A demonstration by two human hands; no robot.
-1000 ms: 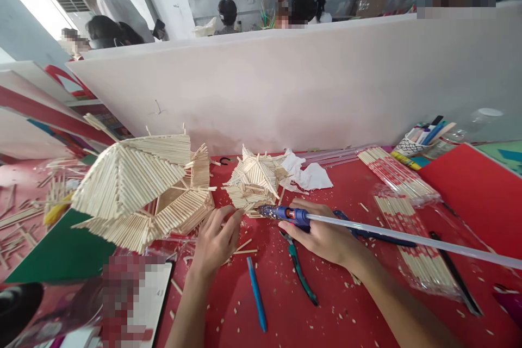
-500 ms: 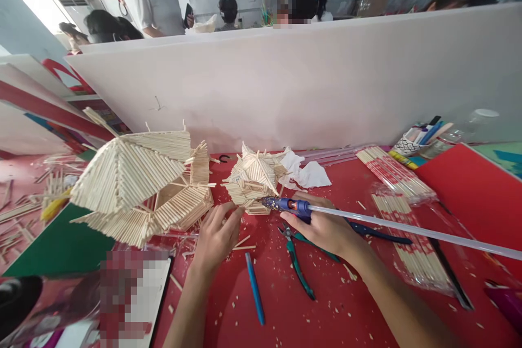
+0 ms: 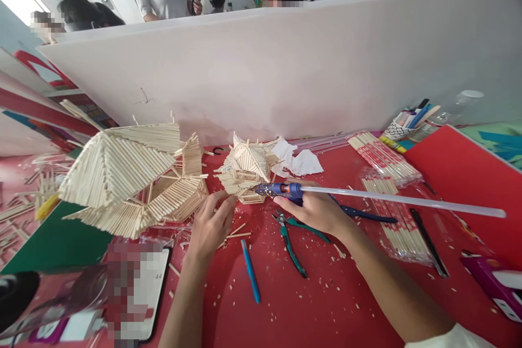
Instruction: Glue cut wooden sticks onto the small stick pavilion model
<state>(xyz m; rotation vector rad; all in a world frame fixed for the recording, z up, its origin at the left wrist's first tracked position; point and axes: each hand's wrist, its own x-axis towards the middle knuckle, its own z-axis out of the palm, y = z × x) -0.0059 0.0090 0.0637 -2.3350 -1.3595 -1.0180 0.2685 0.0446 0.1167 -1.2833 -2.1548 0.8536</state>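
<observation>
My right hand [image 3: 322, 209] is wrapped round a blue glue gun [image 3: 281, 190], with a long translucent glue stick [image 3: 399, 197] running out of its back. The nozzle points left at the lower front of a small model pavilion [image 3: 250, 160] made of thin wooden sticks. My left hand [image 3: 212, 223] is at the model's front left corner, fingertips pinched together near the nozzle; what they hold, if anything, is too small to make out. A larger stick-built pavilion [image 3: 126, 166] with a broad roof stands to the left.
Green-handled cutters [image 3: 291, 239], a blue pen [image 3: 250, 272] and loose sticks lie in front. Packs of sticks [image 3: 383, 157], dark-handled pliers [image 3: 367, 214] and a pen cup [image 3: 397, 128] are at right. A white board [image 3: 265, 76] stands behind; a phone [image 3: 142, 299] lies at lower left.
The whole view has shifted, so the table things sit a little further left and higher. Both hands stay at the small pavilion, with the glue gun's nozzle still at its front.
</observation>
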